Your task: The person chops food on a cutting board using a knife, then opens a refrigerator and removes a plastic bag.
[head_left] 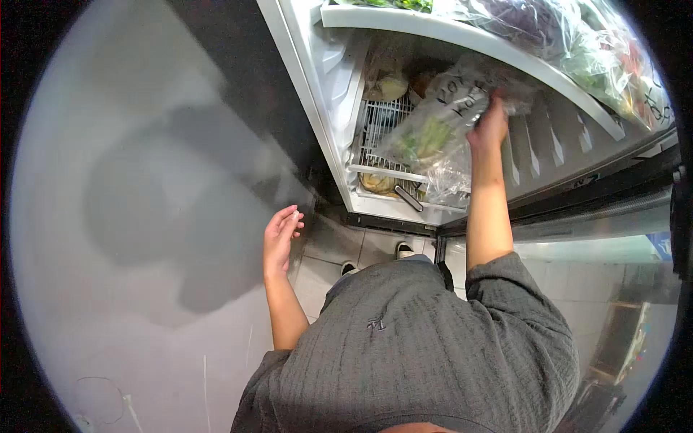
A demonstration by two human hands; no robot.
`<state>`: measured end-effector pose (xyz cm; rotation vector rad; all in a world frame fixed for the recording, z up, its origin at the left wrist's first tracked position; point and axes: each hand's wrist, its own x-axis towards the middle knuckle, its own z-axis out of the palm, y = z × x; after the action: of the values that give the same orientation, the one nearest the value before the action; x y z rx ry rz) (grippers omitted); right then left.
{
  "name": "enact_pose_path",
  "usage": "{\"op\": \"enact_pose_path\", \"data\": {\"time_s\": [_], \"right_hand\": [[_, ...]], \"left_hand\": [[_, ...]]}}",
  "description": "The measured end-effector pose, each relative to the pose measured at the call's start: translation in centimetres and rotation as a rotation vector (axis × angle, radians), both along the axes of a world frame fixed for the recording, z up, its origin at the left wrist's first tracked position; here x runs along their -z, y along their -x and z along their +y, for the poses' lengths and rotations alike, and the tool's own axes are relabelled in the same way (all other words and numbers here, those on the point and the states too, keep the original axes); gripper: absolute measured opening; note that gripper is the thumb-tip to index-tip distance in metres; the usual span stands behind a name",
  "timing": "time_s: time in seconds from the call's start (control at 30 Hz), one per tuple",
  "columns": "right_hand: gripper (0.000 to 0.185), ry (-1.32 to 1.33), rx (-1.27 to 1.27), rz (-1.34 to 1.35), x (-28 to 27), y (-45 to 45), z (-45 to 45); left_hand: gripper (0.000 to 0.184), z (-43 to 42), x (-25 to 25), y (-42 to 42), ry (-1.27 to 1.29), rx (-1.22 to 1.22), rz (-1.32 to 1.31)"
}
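Inside the refrigerator, my right hand (491, 124) is closed on a clear plastic bag (462, 101) with black handwriting. Pale green vegetables (427, 138) show through the lower part of the bag, which lies tilted above a white wire rack (375, 133). The handwriting is partly creased and my fingertips are partly hidden by plastic. My left hand (280, 234) hangs outside the refrigerator, near the grey wall, its fingers loosely bent and apart with nothing visible in them.
Above my right hand, a curved white shelf (476, 37) carries several bagged vegetables (577, 43). The glass door (577, 249) stands open on the right. A round bagged item (377, 182) sits low on the rack. A grey wall (144, 216) is close on the left.
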<state>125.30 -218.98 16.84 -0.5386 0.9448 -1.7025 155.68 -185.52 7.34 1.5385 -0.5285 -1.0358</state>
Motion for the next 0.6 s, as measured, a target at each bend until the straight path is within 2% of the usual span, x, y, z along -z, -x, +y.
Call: {"op": "enact_pose_path", "data": {"time_s": [0.07,0.13,0.17,0.23,0.27,0.33,0.43,0.6], "right_hand": [[0.050,-0.052,-0.031,0.033,0.4,-1.3,-1.1],[0.048,0.139,-0.060,-0.009,-0.1,-4.1,-1.0],[0.048,0.138,-0.060,-0.012,-0.7,-5.1,-1.1],[0.045,-0.152,-0.119,0.002,-2.7,-6.8,-0.7],[0.045,-0.158,-0.116,0.002,-2.1,-7.4,-1.4],[0.043,0.072,-0.211,0.035,-1.8,-8.8,-2.2],[0.042,0.073,-0.195,-0.079,-2.7,-10.0,-1.6],[0.048,0.029,-0.476,-0.168,-0.8,-11.2,-4.2]], "left_hand": [[0.033,0.1,0.1,0.0,-0.008,-0.003,0.000],[0.033,0.3,0.4,-0.2,0.002,-0.006,0.013],[0.033,0.3,0.4,-0.2,0.001,-0.006,0.009],[0.034,0.5,0.5,-0.1,0.016,0.008,0.022],[0.034,0.6,0.6,0.0,0.010,0.011,0.022],[0.033,0.5,0.6,0.1,0.001,-0.014,0.044],[0.033,0.6,0.4,0.5,-0.002,-0.024,0.051],[0.034,1.0,0.7,1.0,-0.001,-0.038,0.054]]}}
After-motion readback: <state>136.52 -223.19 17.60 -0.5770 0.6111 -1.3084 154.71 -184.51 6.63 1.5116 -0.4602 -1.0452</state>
